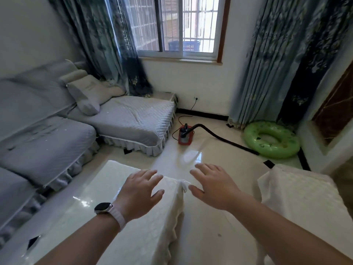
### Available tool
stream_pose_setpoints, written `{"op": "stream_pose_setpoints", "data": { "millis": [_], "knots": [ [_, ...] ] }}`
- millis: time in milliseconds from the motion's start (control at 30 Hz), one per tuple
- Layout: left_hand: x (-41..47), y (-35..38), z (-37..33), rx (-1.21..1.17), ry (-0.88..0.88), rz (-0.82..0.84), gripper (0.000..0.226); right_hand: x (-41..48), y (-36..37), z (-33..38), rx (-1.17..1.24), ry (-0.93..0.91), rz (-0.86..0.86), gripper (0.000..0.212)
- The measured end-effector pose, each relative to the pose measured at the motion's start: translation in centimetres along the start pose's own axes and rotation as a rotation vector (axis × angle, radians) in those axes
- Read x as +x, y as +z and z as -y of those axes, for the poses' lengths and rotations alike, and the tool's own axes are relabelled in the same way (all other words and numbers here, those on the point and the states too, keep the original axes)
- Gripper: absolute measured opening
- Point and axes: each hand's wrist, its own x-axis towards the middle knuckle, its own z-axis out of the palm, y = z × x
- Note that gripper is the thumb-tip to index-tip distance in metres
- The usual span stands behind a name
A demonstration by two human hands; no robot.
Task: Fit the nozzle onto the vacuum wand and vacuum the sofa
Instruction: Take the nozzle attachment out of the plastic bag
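Near foreground, centre: left hand (142, 192) and right hand (212, 188) hover palm-down, fingers straight and spread wide, holding nothing. The left is over the white lace-covered table (107, 217), the right over bare floor. Judgement: both are free because nothing is picked up yet.

Far floor, centre: small red canister vacuum (185, 135), its black hose (219, 135) trailing right toward the green inflatable swim ring (271, 139). Its cord runs up to the wall socket (195, 98), so it probably sits there for power.

Grey quilted sofa (129, 119) along the left, pale specks on the seats.

Nozzle: not found in view. Hose end too small to tell whether a wand is attached. Near-left part of the sofa is blurred and cut off.
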Motion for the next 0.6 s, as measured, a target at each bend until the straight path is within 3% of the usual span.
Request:
{"op": "stream_pose_setpoints", "data": {
  "millis": [600],
  "knots": [
    [12.7,10.7,13.8,-0.201,-0.22,0.036,0.046,23.5,5.1,-2.2,-0.01,-0.131,0.199,0.062]
  ]
}}
